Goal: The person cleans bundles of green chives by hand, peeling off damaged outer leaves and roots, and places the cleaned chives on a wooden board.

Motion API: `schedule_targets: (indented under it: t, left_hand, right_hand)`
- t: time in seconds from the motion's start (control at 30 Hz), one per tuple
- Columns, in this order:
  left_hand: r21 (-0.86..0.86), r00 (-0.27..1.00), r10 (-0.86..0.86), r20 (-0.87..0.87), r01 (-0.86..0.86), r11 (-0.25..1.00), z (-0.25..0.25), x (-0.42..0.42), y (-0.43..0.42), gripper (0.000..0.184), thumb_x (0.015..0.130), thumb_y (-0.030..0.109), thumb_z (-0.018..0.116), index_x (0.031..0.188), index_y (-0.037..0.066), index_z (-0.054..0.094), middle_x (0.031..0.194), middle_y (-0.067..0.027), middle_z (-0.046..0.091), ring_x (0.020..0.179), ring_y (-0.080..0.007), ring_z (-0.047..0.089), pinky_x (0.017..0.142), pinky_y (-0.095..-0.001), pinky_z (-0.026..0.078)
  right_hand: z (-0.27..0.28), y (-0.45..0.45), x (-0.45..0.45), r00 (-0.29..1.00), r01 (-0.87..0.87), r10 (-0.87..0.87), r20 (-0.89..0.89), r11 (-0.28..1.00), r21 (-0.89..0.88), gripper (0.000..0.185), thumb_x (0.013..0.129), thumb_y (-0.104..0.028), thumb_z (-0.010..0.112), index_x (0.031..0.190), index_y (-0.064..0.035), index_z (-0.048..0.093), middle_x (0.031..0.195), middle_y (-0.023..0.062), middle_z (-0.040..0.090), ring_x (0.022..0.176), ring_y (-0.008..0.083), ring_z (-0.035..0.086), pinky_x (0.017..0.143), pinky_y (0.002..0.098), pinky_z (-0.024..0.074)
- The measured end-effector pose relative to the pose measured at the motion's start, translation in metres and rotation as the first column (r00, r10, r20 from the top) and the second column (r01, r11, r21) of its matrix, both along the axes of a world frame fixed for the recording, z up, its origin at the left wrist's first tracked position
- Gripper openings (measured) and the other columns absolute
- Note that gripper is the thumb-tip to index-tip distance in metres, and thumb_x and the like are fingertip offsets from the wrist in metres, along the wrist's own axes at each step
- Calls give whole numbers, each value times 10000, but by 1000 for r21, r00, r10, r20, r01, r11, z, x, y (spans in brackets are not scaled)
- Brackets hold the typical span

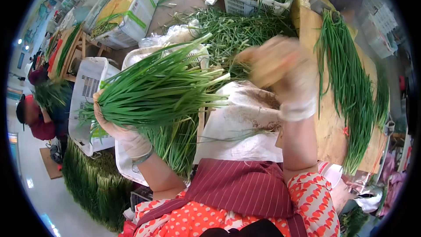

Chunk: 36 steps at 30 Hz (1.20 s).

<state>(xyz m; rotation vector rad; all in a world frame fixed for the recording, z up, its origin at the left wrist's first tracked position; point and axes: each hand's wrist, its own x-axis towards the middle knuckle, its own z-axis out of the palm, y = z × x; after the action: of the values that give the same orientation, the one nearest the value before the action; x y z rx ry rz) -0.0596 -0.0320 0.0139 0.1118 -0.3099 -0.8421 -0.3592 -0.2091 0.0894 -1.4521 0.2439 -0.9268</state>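
My gloved left hand (120,129) is closed around the leafy end of a thick bunch of green garlic chives (160,85). Their pale cut ends point to the right, toward the middle of the view. My right hand (283,68), also gloved, is raised to the right of those ends and apart from them. Motion smears its fingers, so I cannot tell how they are set or whether they hold anything. Below the hands, a whitish cloth (239,125) with dirt and a few loose leaves lies in front of my striped apron (245,188).
More chives (346,79) lie along a wooden board (326,136) at right, where a co-worker's gloved hand (319,5) touches them. Trimmings (245,30) are heaped ahead. White crates (90,83) stand left; bundled chives (94,184) stand on the floor.
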Motion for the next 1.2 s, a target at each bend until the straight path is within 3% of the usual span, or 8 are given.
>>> schedule_targets:
  t: [0.1,0.17,0.23,0.27,0.5,0.83,1.03,1.2]
  left_hand:
    - [51,986,154,65,-157,986,-8,7,3,217,891,155,449,1044,57,568,1066,-52,568,1020,-181,527,925,-378,401]
    - [-56,996,43,76,-39,998,-9,12,7,231,890,153,450,1071,59,560,1070,-45,569,1032,-177,523,931,-372,396]
    - [-1,993,73,94,-73,997,-8,14,9,244,886,162,467,1093,66,553,1097,-43,566,1049,-179,518,941,-372,395]
    - [2,993,75,95,-75,997,-9,16,11,244,886,162,467,1093,66,553,1097,-43,566,1049,-179,518,941,-372,395]
    - [28,984,74,159,-80,996,-7,27,16,273,895,229,483,1105,77,570,1175,-64,563,1083,-208,524,931,-400,426]
    - [210,961,184,207,-227,951,-7,40,20,265,891,233,490,1100,99,583,1114,-68,596,1030,-227,558,885,-436,459]
    - [97,939,233,254,-264,960,-8,21,8,238,897,202,471,1083,107,584,1097,-46,599,1014,-200,560,881,-391,458]
    - [32,967,228,116,-233,972,2,20,7,88,894,146,435,864,126,515,842,23,516,799,-129,497,781,-334,441]
  right_hand:
    - [-34,-52,-11,915,361,-379,-141,923,-137,337,850,-331,577,1050,-65,636,956,90,657,968,178,589,891,364,433]
    - [-76,-69,-4,360,214,-618,-699,784,-583,364,843,-354,585,1091,-90,627,1022,93,646,1013,146,562,923,340,409]
    - [-79,-58,6,671,-26,-390,-631,838,-545,385,844,-295,600,1180,-109,578,1162,72,593,1039,190,561,928,305,416]
    - [-85,-53,17,840,-24,-23,-542,997,-80,387,838,-306,609,1156,-86,592,1148,83,600,1055,178,549,927,284,409]
    - [-96,-34,61,902,-149,278,-330,918,368,289,807,-153,668,1023,34,626,896,95,662,798,116,609,730,232,487]
    - [-56,-10,51,981,-30,113,-160,894,447,248,860,-242,602,895,-2,649,853,85,676,807,124,614,776,269,481]
    - [-52,-41,8,952,276,-279,-128,960,-48,249,861,-281,582,873,-42,650,898,58,660,909,153,580,940,317,376]
    - [-47,-102,-69,780,516,-583,227,805,293,143,858,-170,584,918,-55,645,911,60,647,912,130,585,847,240,448]
